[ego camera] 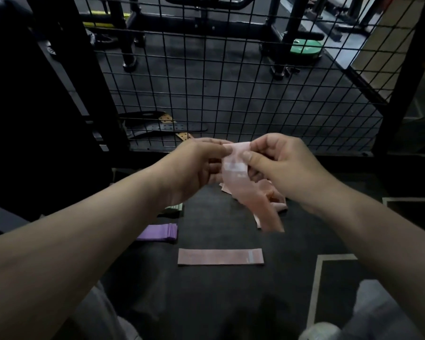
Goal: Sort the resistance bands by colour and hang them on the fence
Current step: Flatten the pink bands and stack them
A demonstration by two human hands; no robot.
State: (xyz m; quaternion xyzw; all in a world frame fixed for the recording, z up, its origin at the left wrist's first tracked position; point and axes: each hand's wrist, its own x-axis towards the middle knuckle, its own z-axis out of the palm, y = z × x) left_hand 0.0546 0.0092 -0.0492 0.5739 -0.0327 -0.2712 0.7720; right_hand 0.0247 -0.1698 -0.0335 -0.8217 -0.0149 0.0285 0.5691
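L hand: I see the left hand (196, 165) pinching the top-left edge of the pink band (234, 169), thumb and forefinger closed on it, other fingers curled under.
R hand: the right hand (282, 165) pinches the same band from the other side, w/ its thumb pressed flat on the front and fingers curled behind.
Held band: pale pink, up off the floor between both hands, in front of the fence's lower part. There's a paler patch just below the thumbs. Lower end hangs down toward me and is blurred.
Pink pile: crumpled pink bands (276, 193) on the floor, under and behind the R hand, partly hidden by it. I can't count them.
Flat pink band: flat pink band (220, 257) lies lengthwise L-R on the floor mat (221, 303), nearer me and apart from the pile.
Purple stack: purple stack (158, 232) is neat, left of the flat one, partly behind my view of the L forearm.
Green stack: green stack (174, 208) sits just beyond the purple, mostly hidden by the L wrist.
Fence: the fence (231, 82) is black wire grid, upright beyond the hands.
Behind fence: belts (162, 127) on the floor at its foot; green weight plate (304, 49) further back at R.
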